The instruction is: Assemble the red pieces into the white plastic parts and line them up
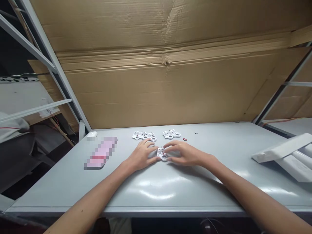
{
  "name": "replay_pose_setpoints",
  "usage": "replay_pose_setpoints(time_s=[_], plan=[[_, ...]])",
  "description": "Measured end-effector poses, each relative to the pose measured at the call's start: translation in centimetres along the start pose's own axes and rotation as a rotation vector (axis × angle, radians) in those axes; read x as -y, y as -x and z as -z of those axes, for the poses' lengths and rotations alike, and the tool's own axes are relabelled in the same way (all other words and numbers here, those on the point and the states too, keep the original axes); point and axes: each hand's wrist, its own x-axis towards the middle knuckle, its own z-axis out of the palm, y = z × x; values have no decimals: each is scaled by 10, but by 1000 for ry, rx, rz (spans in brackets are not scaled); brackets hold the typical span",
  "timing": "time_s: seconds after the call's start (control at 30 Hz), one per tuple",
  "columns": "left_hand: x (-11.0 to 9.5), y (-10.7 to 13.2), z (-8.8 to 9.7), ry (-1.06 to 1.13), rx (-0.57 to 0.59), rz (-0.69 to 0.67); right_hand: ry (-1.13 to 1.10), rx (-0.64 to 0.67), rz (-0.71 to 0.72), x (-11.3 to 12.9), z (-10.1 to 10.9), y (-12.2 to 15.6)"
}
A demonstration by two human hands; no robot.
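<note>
My left hand [141,155] and my right hand [184,153] rest on the grey table [156,191], their fingertips on either side of a white perforated plastic part [162,154]. The part sits on the tabletop between them, partly hidden by my fingers. Just beyond my left hand lies a row of similar white parts [144,136]. A second group of white parts [172,133] lies beyond my right hand. Neither group is touched.
A pixelated pink packet [100,153] and a small white object [92,134] lie on the left of the table. A tiny red piece [185,139] and a black scrap [196,133] lie far back. White foam packing [282,155] sits at right. A cardboard wall [156,65] rises behind the table.
</note>
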Motion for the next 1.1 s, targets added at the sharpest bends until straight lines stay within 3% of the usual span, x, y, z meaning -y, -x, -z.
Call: replay_pose_setpoints(time_s=[0.2,0.4,0.6,0.8,1.1], plan=[[3,2,-2,-43,-7,61,78,-111,-24,-1,-16,-6],[8,3,-1,-31,180,145,205,-225,-104,-6,-27,-9],[11,1,0,-2,248,121,340,-306,-199,-17,-39,-14],[12,0,2,20,318,120,328,-142,-7,-7,-33,-10],[11,1,3,21,330,135,271,-87,-37,-6,-37,-11]])
